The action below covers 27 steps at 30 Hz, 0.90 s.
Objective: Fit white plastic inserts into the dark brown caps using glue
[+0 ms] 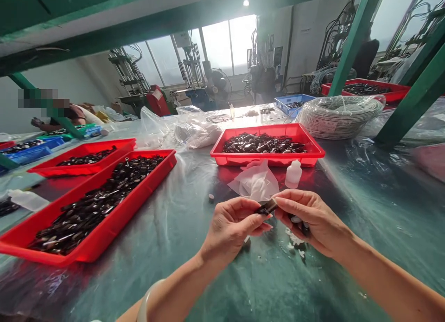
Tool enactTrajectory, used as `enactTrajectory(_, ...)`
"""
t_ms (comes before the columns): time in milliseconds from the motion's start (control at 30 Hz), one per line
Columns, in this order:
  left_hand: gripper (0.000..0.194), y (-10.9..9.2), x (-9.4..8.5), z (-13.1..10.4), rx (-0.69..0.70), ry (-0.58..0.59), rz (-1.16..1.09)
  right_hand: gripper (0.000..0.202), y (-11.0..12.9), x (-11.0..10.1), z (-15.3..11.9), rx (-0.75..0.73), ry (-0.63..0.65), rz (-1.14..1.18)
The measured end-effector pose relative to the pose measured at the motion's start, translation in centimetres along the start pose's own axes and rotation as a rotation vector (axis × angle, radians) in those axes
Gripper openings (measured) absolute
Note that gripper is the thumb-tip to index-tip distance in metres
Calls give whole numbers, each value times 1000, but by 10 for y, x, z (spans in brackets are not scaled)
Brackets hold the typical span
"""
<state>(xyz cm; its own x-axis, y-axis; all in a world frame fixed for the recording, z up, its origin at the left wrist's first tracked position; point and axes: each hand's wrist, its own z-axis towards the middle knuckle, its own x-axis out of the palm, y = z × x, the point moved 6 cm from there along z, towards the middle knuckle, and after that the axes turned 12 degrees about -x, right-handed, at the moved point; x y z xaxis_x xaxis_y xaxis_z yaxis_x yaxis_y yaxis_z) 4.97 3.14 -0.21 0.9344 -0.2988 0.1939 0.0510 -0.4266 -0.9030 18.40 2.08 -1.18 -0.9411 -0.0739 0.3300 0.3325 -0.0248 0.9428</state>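
Between my two hands is a small black part with a metal-coloured end, like a USB plug [267,206]. My left hand [233,221] pinches its dark end between thumb and fingers. At the other end, the thumb and forefinger of my right hand [310,216] touch the metal-coloured tip. Curled in the lower fingers of my right hand are more small dark pieces with a pale spot, too covered to name. Just beyond the hands lie a crumpled white sheet [255,182] and a small white squeeze bottle [294,174]. White scraps [295,241] are scattered beneath the right hand.
A red tray [267,160] of black parts stands ahead. A long red tray [114,224] and another red tray [83,148] hold more at left. A wire coil wrapped in plastic [342,118] lies at back right, beside a green post [413,90]. A person sits at far left.
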Motion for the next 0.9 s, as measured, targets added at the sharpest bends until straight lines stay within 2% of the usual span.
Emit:
enactTrajectory(200, 19, 8, 15, -3, -29, 66, 65, 27, 0, 2, -2, 10, 6, -8)
enactTrajectory(400, 23, 6, 7, -2, -11, 24, 5, 31, -4, -1, -1, 31, -44, 87)
enactTrajectory(633, 23, 3, 4, -1, 21, 8, -52, 35, -7, -3, -2, 79, -82, 83)
enactTrajectory(900, 30, 2, 5, 0, 47, 51, -51, 38, -8, 2, -1, 54, -41, 37)
